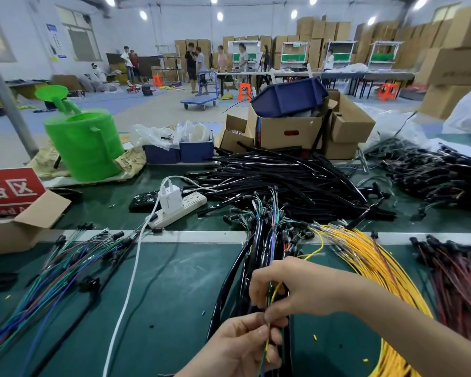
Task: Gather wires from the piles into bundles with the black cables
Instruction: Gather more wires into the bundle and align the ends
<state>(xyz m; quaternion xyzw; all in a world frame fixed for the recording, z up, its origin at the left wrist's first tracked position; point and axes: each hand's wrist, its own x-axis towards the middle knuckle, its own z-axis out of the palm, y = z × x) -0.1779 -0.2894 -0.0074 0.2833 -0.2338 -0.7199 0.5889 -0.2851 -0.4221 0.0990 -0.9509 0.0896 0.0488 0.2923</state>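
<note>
Right at the near edge of the bench, the left hand (239, 346) pinches a few thin wires between thumb and fingers (261, 332), among them a yellow wire (273, 293) that runs up into the right hand (299, 287). The right hand sits just above and touching the left, its fingers (257, 291) curled around the same yellow wire and a green one beside it. Both hands work against a bundle of black cables (245, 257) that lies lengthwise down the middle of the bench, its far end fanning out into small connectors and coloured leads. Just right of the bundle spreads the yellow wire pile (378, 265), and beyond that, toward the right edge, a dark red wire pile (457, 278). Toward the left edge lies a green and blue wire pile (63, 270), with a white charging cable (131, 281) running between it and the bundle. Across a metal strip, further back, a power strip (186, 204) carries a white charger (170, 198). Behind it a large heap of black cables (283, 175) fills the middle of the bench. At the left edge a cardboard box (25, 224) holds a red sign (8, 189). Along the far edge stand a green watering can (87, 145), two blue boxes (180, 153) and a cardboard carton (286, 131) topped by a blue bin (288, 96).
</note>
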